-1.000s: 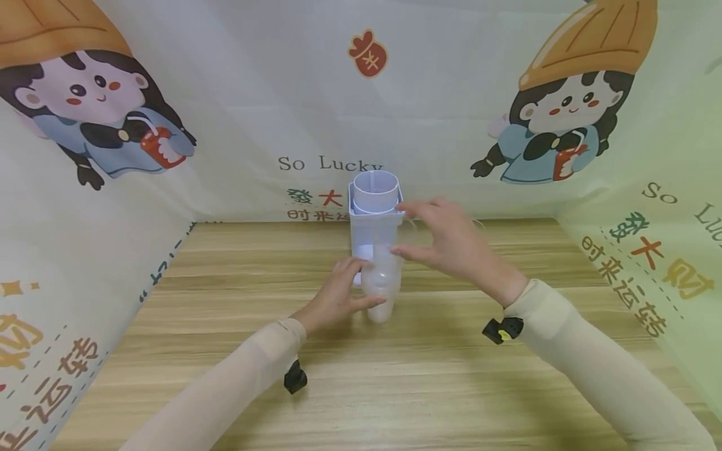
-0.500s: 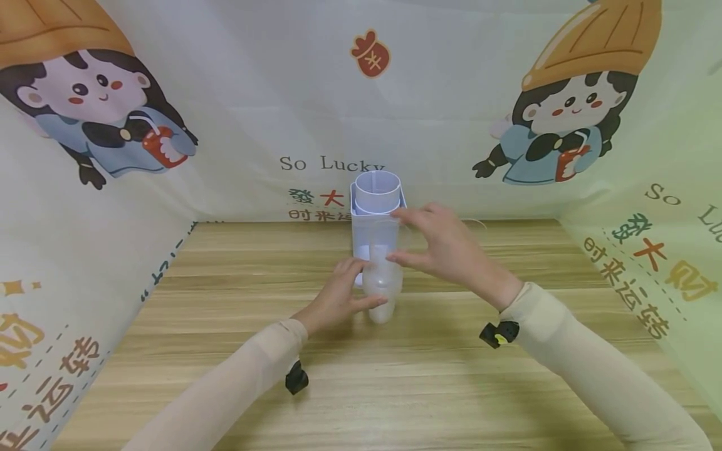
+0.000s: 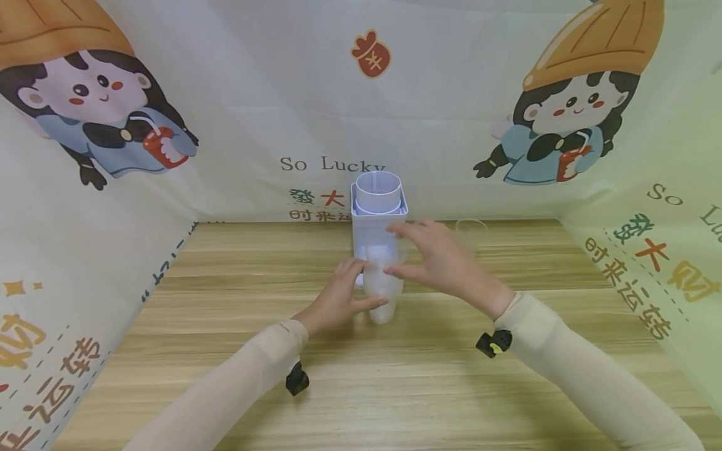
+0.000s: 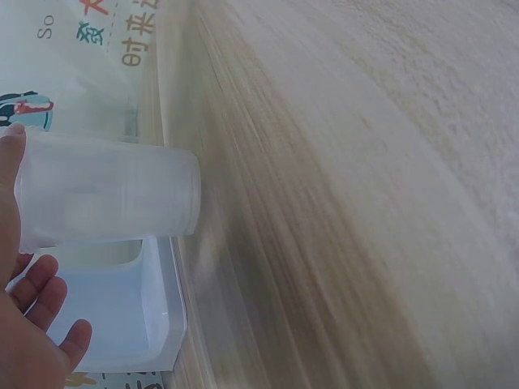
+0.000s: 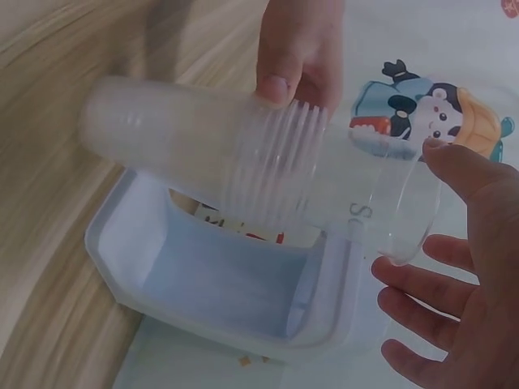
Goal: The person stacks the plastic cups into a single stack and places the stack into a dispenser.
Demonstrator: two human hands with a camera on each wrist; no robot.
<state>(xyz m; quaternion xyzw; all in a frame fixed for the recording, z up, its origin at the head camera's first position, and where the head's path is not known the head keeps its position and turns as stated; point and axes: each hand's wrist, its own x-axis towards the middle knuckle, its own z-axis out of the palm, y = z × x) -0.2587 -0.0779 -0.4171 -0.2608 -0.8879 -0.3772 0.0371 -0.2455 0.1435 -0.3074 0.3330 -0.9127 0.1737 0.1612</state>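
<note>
A stack of translucent plastic cups (image 3: 382, 307) stands upright on the table, its layered rims (image 5: 272, 166) plain in the right wrist view. My left hand (image 3: 333, 294) grips the stack from the left, thumb toward me and fingers on the far side. At the top of the stack is a clear plastic cup (image 5: 369, 190), almost invisible in the head view. My right hand (image 3: 445, 257) curves round its upper end, thumb at the rim and fingers opposite. Directly behind the cups is a pale blue-white plastic holder (image 3: 361, 228), with a round tube (image 3: 378, 191) rising from its top.
A thin, clear round rim (image 3: 471, 221) shows on the table behind my right hand. The wood-grain table (image 3: 361, 382) meets a printed cloth backdrop (image 3: 248, 125) at the back and sides.
My right hand has come down and slightly left along the clear cup, toward the stack. More of the clear rim behind it shows. My left hand keeps its grip in place.
</note>
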